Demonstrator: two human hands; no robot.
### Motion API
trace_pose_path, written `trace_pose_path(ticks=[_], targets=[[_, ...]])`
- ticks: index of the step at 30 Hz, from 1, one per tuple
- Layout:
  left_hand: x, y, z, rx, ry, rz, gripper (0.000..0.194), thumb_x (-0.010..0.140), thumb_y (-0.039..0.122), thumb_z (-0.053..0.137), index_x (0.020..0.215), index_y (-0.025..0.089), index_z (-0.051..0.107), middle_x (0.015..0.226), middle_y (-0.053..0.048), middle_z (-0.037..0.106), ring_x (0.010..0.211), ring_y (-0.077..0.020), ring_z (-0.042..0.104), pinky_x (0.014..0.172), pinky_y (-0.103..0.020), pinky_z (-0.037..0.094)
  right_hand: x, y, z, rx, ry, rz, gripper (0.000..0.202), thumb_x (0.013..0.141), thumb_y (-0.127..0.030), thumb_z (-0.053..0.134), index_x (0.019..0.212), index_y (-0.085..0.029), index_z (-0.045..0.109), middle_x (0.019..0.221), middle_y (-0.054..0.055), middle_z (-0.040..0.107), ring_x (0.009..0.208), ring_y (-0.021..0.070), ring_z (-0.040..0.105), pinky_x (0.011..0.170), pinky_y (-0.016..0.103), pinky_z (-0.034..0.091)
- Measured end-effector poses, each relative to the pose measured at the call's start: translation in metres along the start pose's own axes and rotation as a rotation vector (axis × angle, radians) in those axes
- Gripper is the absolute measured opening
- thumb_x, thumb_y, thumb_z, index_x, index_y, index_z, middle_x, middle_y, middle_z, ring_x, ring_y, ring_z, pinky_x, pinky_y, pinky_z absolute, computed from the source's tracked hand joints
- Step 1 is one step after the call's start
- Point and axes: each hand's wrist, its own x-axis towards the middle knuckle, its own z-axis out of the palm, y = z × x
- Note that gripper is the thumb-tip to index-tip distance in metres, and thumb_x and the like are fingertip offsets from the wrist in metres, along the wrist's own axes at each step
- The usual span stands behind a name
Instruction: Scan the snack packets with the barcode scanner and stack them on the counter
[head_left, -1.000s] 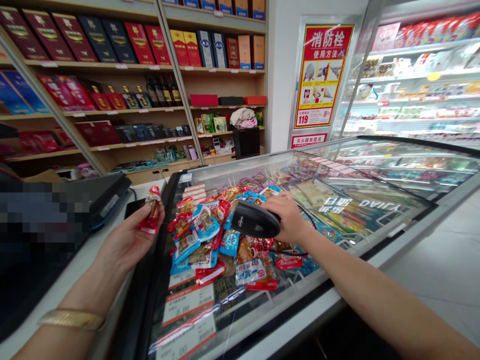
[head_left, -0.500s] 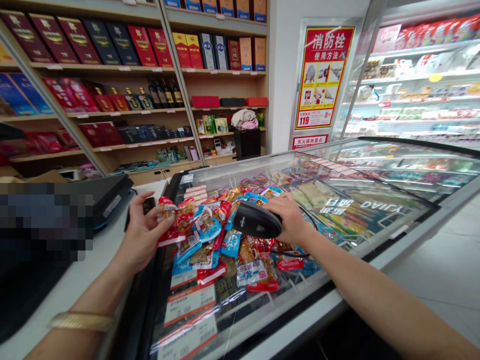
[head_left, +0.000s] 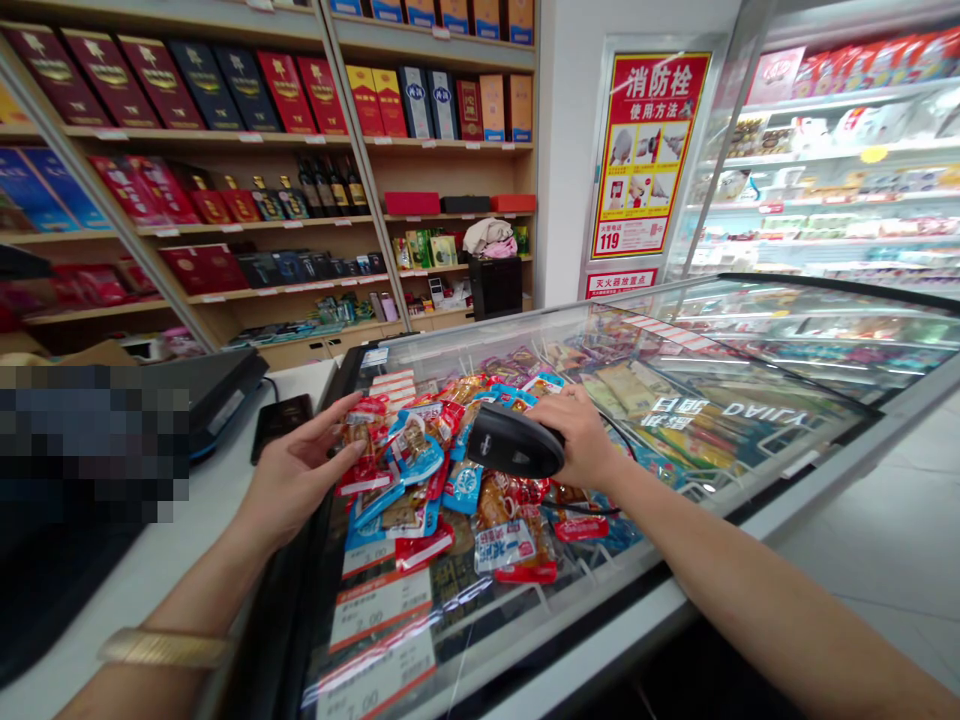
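Note:
My left hand has its thumb and fingers loosely around the left edge of a red snack packet, which is at the left side of the pile. In my right hand is a black barcode scanner, its head pointing left over the packets. Beneath it a heap of red and blue snack packets lies on the glass lid of a chest freezer. One packet with a white-and-blue label lies at the near side of the heap.
A black phone-like object lies on the white counter, by a dark device. Price labels are under the glass. Shelves of boxes stand behind, with a lit display fridge at the right.
My left hand has moved right with the red packet, bringing it against the pile, and its grip looks looser. More of the phone-like object shows. My right hand and the scanner have hardly moved.

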Motion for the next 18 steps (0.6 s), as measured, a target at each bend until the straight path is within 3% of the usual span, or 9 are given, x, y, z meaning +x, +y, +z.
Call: trace_pose_path(ticks=[3,9,12,18], targets=[[-0.002,-0.006,0.003,0.160,0.044,0.150,0.074,0.052,0.044,0.091,0.122,0.025,0.074,0.131,-0.008,0.069,0.124,-0.0295,0.063,0.091,-0.031,0.060,0.001,-0.002,0.000,-0.008,0.003,-0.014,0.019,0.081,-0.035,0.062,0.094,-0.022,0.066,0.082,0.003,0.072,0.076,0.0193,0.062,0.080,0.037,0.027],[-0.008,-0.016,0.006,0.496,-0.042,0.463,0.063,0.079,0.048,0.072,0.135,0.022,0.065,0.132,-0.010,0.068,0.119,-0.0288,0.065,0.088,-0.037,0.063,0.003,-0.011,-0.001,-0.031,0.012,-0.060,0.017,0.082,-0.032,0.061,0.095,-0.021,0.066,0.086,0.002,0.074,0.079,0.0179,0.064,0.083,0.037,0.026],[-0.009,-0.012,0.005,0.550,-0.139,0.464,0.066,0.079,0.051,0.069,0.139,0.023,0.062,0.133,-0.010,0.067,0.115,-0.0284,0.066,0.086,-0.035,0.062,0.005,-0.015,-0.002,-0.070,0.035,-0.097,0.014,0.083,-0.026,0.059,0.094,-0.021,0.066,0.086,0.002,0.074,0.079,0.0169,0.063,0.084,0.037,0.026],[-0.009,-0.003,0.003,0.439,-0.376,0.292,0.069,0.073,0.048,0.075,0.136,0.024,0.066,0.118,-0.009,0.073,0.098,-0.0255,0.071,0.077,-0.031,0.062,0.006,-0.017,-0.002,-0.131,-0.026,-0.159,0.013,0.081,-0.025,0.061,0.093,-0.022,0.067,0.083,0.001,0.072,0.076,0.0164,0.059,0.085,0.038,0.026]])
